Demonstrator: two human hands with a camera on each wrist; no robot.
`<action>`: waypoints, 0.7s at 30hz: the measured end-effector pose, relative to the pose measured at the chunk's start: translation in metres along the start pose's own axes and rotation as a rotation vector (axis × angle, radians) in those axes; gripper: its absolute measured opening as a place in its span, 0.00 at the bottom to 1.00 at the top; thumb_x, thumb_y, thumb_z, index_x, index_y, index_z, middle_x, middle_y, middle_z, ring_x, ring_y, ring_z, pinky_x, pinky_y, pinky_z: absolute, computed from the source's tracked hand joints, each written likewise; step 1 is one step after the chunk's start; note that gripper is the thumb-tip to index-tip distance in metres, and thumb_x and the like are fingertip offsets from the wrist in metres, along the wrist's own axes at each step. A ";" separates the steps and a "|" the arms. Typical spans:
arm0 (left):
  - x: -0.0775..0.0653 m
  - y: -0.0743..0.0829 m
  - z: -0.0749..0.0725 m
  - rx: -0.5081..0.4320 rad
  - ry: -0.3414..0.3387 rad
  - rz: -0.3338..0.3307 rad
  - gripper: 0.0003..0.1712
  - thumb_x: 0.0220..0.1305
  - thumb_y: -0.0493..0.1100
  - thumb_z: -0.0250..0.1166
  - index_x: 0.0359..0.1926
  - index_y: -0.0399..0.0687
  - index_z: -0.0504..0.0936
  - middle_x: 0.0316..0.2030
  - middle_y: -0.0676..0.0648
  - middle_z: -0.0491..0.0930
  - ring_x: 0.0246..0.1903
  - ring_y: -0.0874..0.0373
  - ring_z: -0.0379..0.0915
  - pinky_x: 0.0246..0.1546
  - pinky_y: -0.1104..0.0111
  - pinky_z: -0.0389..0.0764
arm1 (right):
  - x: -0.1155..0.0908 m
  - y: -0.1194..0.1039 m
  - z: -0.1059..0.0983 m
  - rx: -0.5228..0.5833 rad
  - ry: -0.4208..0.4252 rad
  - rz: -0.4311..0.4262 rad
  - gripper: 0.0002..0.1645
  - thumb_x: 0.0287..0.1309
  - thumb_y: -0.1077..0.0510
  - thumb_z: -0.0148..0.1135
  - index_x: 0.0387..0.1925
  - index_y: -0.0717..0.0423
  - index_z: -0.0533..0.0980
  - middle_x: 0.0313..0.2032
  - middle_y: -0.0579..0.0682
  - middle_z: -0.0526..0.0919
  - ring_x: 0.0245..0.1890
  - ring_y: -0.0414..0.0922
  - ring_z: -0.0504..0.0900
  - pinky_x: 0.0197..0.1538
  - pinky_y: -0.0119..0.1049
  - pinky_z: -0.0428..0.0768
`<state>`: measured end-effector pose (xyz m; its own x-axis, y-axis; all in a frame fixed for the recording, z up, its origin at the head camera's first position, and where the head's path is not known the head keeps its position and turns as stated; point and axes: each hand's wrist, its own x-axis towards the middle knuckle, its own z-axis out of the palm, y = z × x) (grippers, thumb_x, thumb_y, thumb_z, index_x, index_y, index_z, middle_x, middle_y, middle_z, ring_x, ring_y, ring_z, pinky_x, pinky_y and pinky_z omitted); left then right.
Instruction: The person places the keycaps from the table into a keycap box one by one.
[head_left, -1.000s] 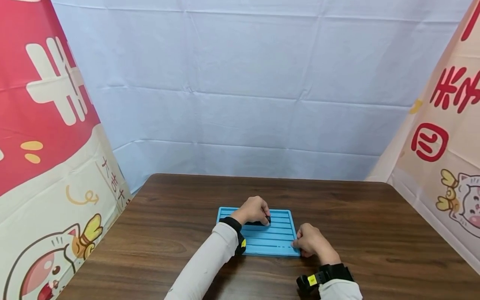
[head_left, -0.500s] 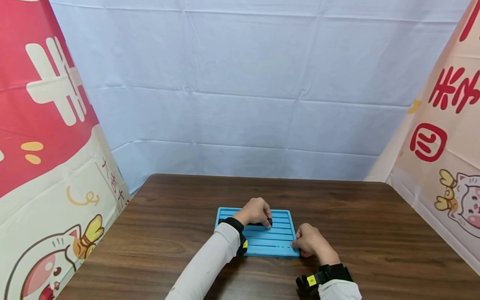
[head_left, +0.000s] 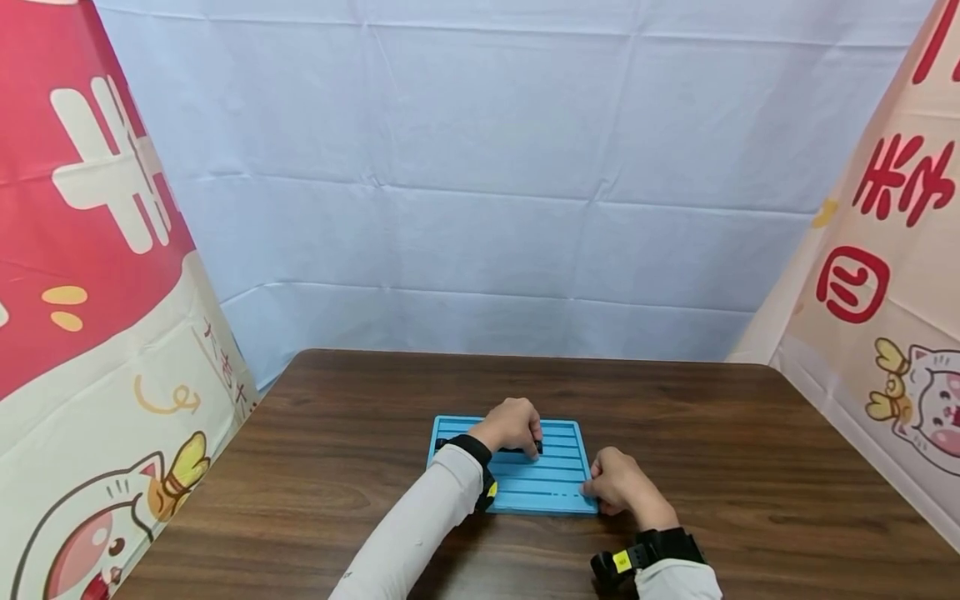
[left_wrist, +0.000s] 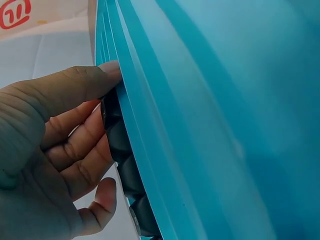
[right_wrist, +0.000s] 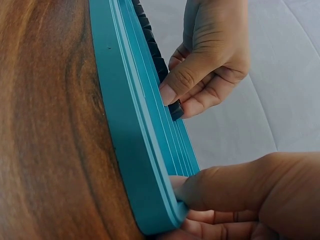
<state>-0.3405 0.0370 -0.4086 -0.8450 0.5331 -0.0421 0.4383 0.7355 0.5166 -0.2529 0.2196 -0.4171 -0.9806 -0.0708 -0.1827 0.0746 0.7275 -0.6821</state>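
A light blue grooved tray (head_left: 536, 492) lies on the table. Across its far part runs a row of small black keycap-like pieces (left_wrist: 131, 175), set side by side; their exact kind is unclear. My left hand (head_left: 513, 425) reaches over the tray and pinches the right end of this row between thumb and fingers. In the left wrist view its thumb (left_wrist: 85, 87) touches the end piece beside a tray ridge. My right hand (head_left: 626, 483) grips the tray's near right corner, its thumb (right_wrist: 220, 187) on top and fingers below. The left forearm hides part of the tray.
The dark wooden table (head_left: 337, 467) extends around the tray on all sides. A pale blue cloth (head_left: 480, 183) hangs behind it. Printed cloths stand at the left (head_left: 112, 350) and right (head_left: 877, 375).
My left hand has edged slightly towards me, still at the right end of the black row. The right hand keeps its hold on the tray corner.
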 end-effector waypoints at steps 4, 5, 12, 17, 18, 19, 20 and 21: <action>0.001 0.001 -0.001 0.003 -0.005 -0.005 0.10 0.43 0.35 0.76 0.22 0.49 0.81 0.25 0.57 0.74 0.23 0.62 0.69 0.23 0.72 0.72 | 0.000 0.000 -0.001 -0.003 -0.002 0.010 0.14 0.50 0.69 0.64 0.21 0.61 0.66 0.20 0.55 0.70 0.15 0.46 0.75 0.19 0.36 0.78; 0.001 0.001 0.000 0.004 -0.005 -0.003 0.10 0.43 0.35 0.76 0.22 0.49 0.81 0.25 0.57 0.74 0.23 0.62 0.69 0.23 0.72 0.72 | 0.000 0.000 -0.001 -0.004 -0.003 0.009 0.14 0.50 0.69 0.64 0.20 0.61 0.66 0.19 0.55 0.70 0.15 0.46 0.75 0.19 0.36 0.78; 0.000 0.000 0.001 0.018 -0.008 -0.002 0.09 0.43 0.35 0.76 0.24 0.49 0.82 0.27 0.57 0.76 0.24 0.63 0.69 0.24 0.72 0.73 | -0.002 0.001 -0.001 0.005 -0.003 0.009 0.15 0.49 0.69 0.64 0.19 0.61 0.66 0.19 0.54 0.70 0.15 0.45 0.74 0.19 0.36 0.78; 0.000 0.000 0.000 0.037 -0.014 -0.002 0.09 0.43 0.36 0.75 0.23 0.49 0.82 0.26 0.57 0.75 0.24 0.63 0.69 0.23 0.72 0.72 | -0.001 0.002 0.000 0.007 0.002 0.019 0.15 0.49 0.70 0.64 0.18 0.61 0.66 0.19 0.54 0.70 0.15 0.45 0.74 0.19 0.36 0.78; 0.000 0.000 0.000 0.040 -0.013 0.000 0.09 0.43 0.36 0.75 0.22 0.49 0.82 0.25 0.57 0.75 0.24 0.62 0.68 0.23 0.72 0.72 | -0.001 0.002 0.000 0.007 0.002 0.019 0.15 0.49 0.70 0.64 0.18 0.61 0.66 0.19 0.54 0.70 0.15 0.46 0.74 0.19 0.36 0.78; 0.000 0.000 0.000 0.042 -0.012 0.001 0.09 0.43 0.36 0.75 0.22 0.49 0.81 0.24 0.57 0.75 0.23 0.62 0.68 0.22 0.72 0.72 | -0.001 0.002 0.000 0.007 0.003 0.020 0.15 0.49 0.70 0.64 0.18 0.61 0.66 0.19 0.54 0.69 0.15 0.46 0.74 0.19 0.36 0.78; 0.000 0.000 0.000 0.045 -0.011 0.001 0.10 0.43 0.36 0.75 0.22 0.50 0.81 0.24 0.57 0.75 0.23 0.62 0.68 0.22 0.72 0.72 | -0.001 0.001 0.000 0.007 0.004 0.021 0.15 0.49 0.70 0.64 0.19 0.61 0.66 0.19 0.54 0.69 0.15 0.46 0.74 0.19 0.36 0.78; 0.000 0.000 0.000 0.048 -0.010 0.001 0.10 0.44 0.36 0.75 0.21 0.50 0.81 0.23 0.57 0.74 0.23 0.62 0.68 0.22 0.72 0.72 | 0.000 0.001 0.000 0.008 0.004 0.022 0.15 0.49 0.70 0.64 0.19 0.61 0.66 0.20 0.54 0.69 0.15 0.46 0.74 0.19 0.36 0.78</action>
<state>-0.3404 0.0370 -0.4082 -0.8419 0.5373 -0.0501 0.4532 0.7544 0.4748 -0.2525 0.2205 -0.4176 -0.9795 -0.0519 -0.1945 0.0974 0.7233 -0.6836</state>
